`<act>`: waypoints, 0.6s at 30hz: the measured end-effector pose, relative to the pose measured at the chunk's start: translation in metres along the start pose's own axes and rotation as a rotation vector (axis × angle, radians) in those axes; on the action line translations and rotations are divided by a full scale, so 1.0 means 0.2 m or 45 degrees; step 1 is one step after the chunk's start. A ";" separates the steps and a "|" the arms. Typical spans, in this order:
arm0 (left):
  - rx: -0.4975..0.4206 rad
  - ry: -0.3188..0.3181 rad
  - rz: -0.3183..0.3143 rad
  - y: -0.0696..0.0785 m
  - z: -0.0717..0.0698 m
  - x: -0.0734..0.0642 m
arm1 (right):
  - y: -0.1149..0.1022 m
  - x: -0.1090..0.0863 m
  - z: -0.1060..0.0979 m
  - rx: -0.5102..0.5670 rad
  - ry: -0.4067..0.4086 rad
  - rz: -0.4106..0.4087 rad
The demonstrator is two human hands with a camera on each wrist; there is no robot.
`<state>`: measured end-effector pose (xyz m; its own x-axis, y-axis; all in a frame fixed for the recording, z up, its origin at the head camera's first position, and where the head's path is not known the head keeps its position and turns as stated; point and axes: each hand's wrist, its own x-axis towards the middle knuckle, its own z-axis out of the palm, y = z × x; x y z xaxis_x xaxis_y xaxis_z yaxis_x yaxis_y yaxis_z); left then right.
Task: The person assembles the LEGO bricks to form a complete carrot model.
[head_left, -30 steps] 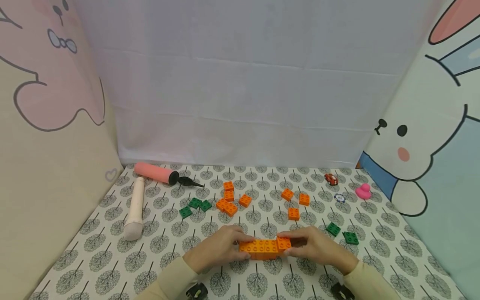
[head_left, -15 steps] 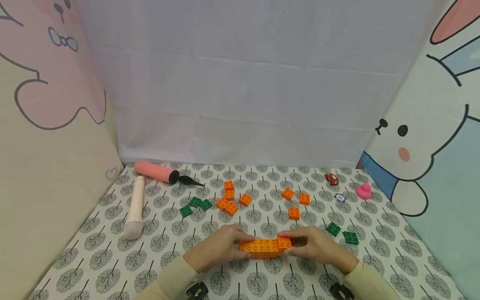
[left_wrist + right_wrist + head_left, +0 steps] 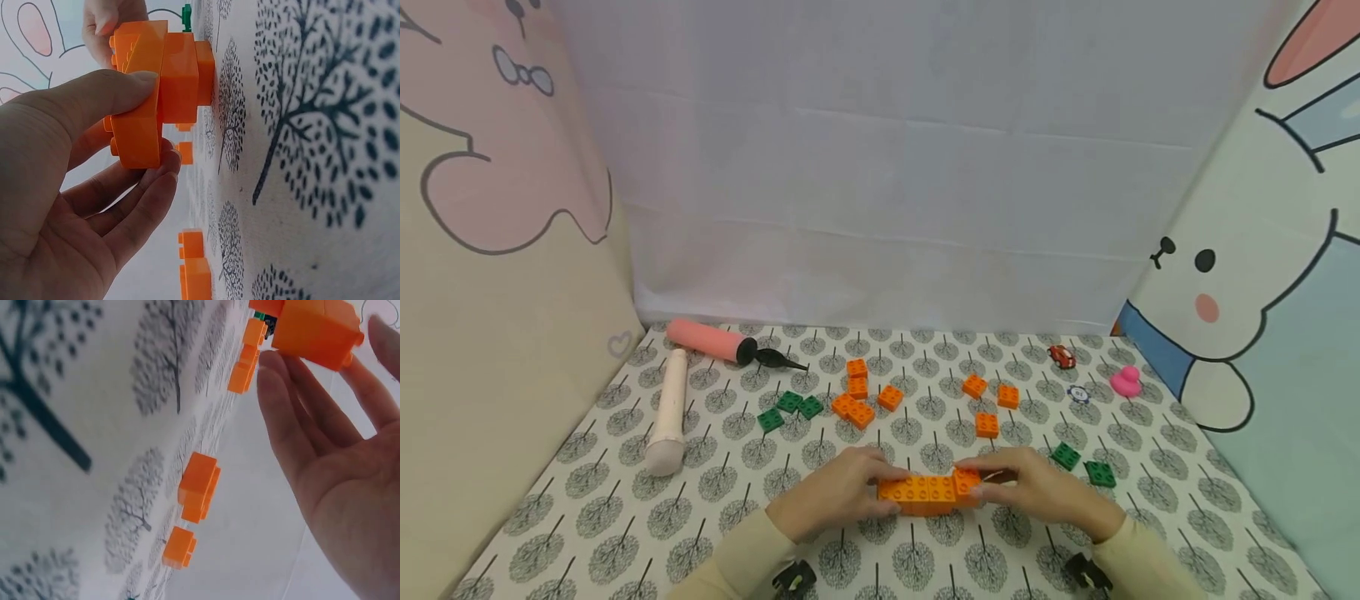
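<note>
A row of joined orange toy building bricks (image 3: 917, 492) lies across the near middle of the table, studs up. In the left wrist view, the orange block (image 3: 178, 78) shows more than one layer. My left hand (image 3: 838, 492) pinches its left end, thumb on one side and fingers on the other. At the right end sits one raised orange brick (image 3: 966, 486). My right hand (image 3: 1037, 492) surrounds this brick with thumb and fingers spread. In the right wrist view, the thumb (image 3: 384, 347) stands slightly apart from the brick, while fingertips are close to or touching its far side.
Loose orange bricks (image 3: 860, 412) lie behind the hands, with green bricks (image 3: 789, 402) to the left and more green bricks (image 3: 1101, 473) at right. Farther out are a pink pump (image 3: 707, 340), a cream microphone-shaped object (image 3: 671, 412), a red toy car (image 3: 1062, 357) and a pink duck (image 3: 1126, 381).
My right thumb and fingers have loosened a little around the right end brick. My left hand and the orange row keep their place; the head view has shifted very slightly.
</note>
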<state>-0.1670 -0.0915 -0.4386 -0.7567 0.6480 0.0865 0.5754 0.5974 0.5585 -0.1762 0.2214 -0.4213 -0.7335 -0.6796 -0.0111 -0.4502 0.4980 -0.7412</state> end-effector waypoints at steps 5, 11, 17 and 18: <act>-0.003 -0.005 0.008 0.00 0.00 0.00 | 0.02 0.03 -0.07 -0.124 0.134 -0.047; 0.007 -0.005 0.004 -0.01 0.00 0.01 | 0.08 0.09 -0.15 -0.411 0.314 0.003; -0.016 -0.009 0.006 -0.01 0.00 0.01 | 0.12 0.15 -0.15 -0.614 0.268 0.224; -0.019 -0.007 0.009 -0.01 0.00 0.01 | 0.12 0.15 -0.15 -0.619 0.260 0.248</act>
<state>-0.1691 -0.0914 -0.4396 -0.7510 0.6547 0.0860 0.5759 0.5857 0.5703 -0.2250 0.2294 -0.4195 -0.8884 -0.4564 0.0497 -0.4443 0.8276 -0.3430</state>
